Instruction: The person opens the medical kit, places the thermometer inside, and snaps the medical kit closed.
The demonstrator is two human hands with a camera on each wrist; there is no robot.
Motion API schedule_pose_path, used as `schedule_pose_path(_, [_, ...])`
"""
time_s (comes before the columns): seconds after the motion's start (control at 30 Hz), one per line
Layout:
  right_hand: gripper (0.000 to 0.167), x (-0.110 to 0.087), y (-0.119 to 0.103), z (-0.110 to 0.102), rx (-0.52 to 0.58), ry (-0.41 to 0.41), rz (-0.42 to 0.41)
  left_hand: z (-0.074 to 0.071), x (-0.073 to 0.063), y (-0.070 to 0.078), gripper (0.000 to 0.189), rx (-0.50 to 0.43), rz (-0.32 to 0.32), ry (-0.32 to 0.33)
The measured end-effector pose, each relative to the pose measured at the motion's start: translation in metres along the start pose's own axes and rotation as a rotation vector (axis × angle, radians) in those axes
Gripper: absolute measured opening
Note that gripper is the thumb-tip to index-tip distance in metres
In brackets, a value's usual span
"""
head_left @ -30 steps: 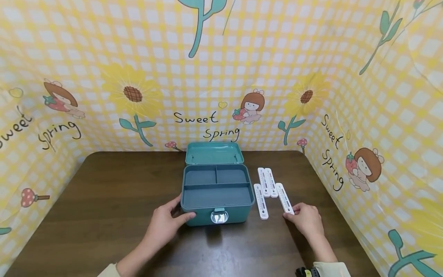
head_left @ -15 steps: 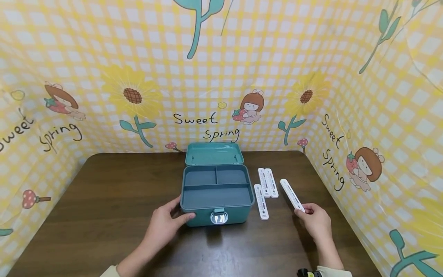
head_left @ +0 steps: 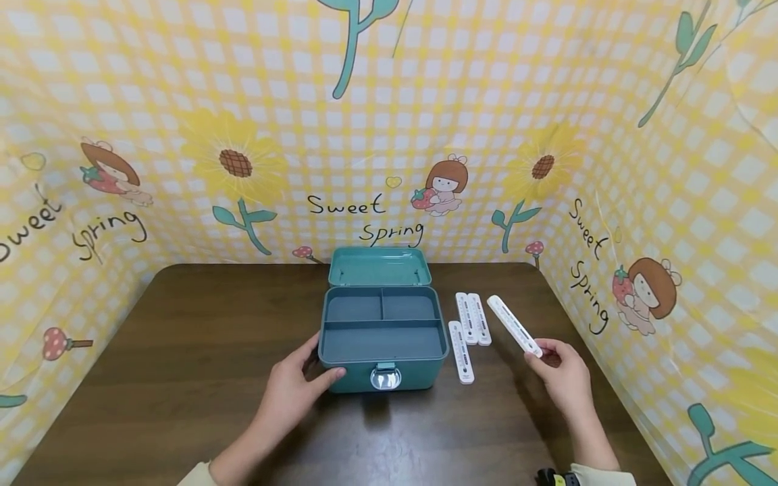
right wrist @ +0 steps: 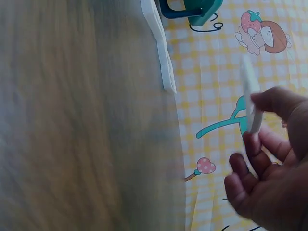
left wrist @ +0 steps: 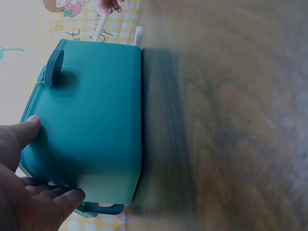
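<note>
A teal storage box [head_left: 383, 376] with its lid [head_left: 379, 267] tipped back and a grey divided tray [head_left: 383, 341] inside stands mid-table. My left hand [head_left: 298, 381] holds its front left corner, thumb on the front face and fingers along the side. In the left wrist view, the left fingers [left wrist: 60, 199] lie against the box wall. My right hand [head_left: 562, 378] pinches the near end of a white strip thermometer [head_left: 513, 325], lifted and slanting away to the left. Right of the box lie three more white thermometers [head_left: 460, 352], two of them side by side farther back.
The brown wooden table [head_left: 213, 337] extends around the box. A yellow checked cloth [head_left: 273, 148] with flowers and cartoon figures hangs along the back and sides. A clear latch [head_left: 385, 379] sits on the box front.
My right hand has raised the thermometer off the table and carried it right and slightly away, tilting it. My left hand keeps its place on the box.
</note>
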State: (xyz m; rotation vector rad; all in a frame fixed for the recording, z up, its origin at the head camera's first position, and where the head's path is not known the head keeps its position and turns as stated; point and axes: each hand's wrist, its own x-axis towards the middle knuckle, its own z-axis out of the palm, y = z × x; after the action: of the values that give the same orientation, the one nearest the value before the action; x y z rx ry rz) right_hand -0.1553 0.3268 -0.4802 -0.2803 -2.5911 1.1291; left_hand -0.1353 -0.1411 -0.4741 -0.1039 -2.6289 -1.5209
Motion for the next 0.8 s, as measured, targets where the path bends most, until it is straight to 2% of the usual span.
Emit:
schedule_pose_path(0.07, [0.032, 0.003, -0.001, -0.001, 0.023, -0.024, -0.051, 0.0, 0.0, 0.001, 0.085, 0.005, 0.001, 0.005])
schedule_pose_path(0.3, [0.029, 0.014, -0.011, -0.005, 0.056, -0.194, -0.202, 0.0, 0.0, -0.001, 0.083, -0.011, 0.011, 0.002])
schedule_pose_path(0.63, [0.026, 0.035, -0.033, -0.018, 0.068, -0.238, -0.408, 0.0, 0.0, -0.004, 0.081, -0.028, 0.002, -0.001])
schedule_pose_path(0.8, [0.028, 0.041, -0.052, -0.021, 0.036, -0.282, -0.468, -0.001, -0.001, -0.003, 0.081, -0.045, -0.001, 0.001])
